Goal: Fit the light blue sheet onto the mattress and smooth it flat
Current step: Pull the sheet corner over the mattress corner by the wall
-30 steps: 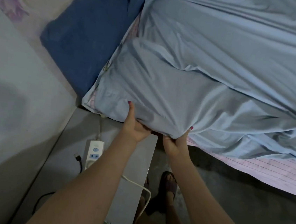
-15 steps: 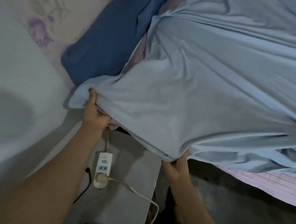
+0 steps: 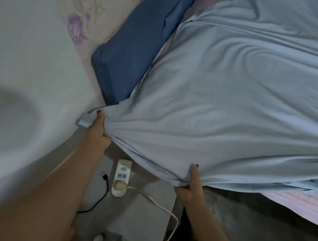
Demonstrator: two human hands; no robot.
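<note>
Fitting the corner: light blue sheet (image 3: 223, 111) stretched over the mattress (image 3: 300, 206) corner by the dark blue pillow (image 3: 134, 45). Left hand (image 3: 99, 131) and right hand (image 3: 190, 184) fingers clamped on its hem. Next, likely: tucking hem under the corner.

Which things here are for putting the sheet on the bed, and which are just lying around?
For the job:
light blue sheet
left hand, gripping the sheet
right hand, gripping the sheet
pink striped mattress

Just lying about:
dark blue pillow
white power strip
black cable

Sheet (image 3: 223, 111) over mattress (image 3: 292, 205); pillow (image 3: 134, 49) left, seemingly touching.
</note>
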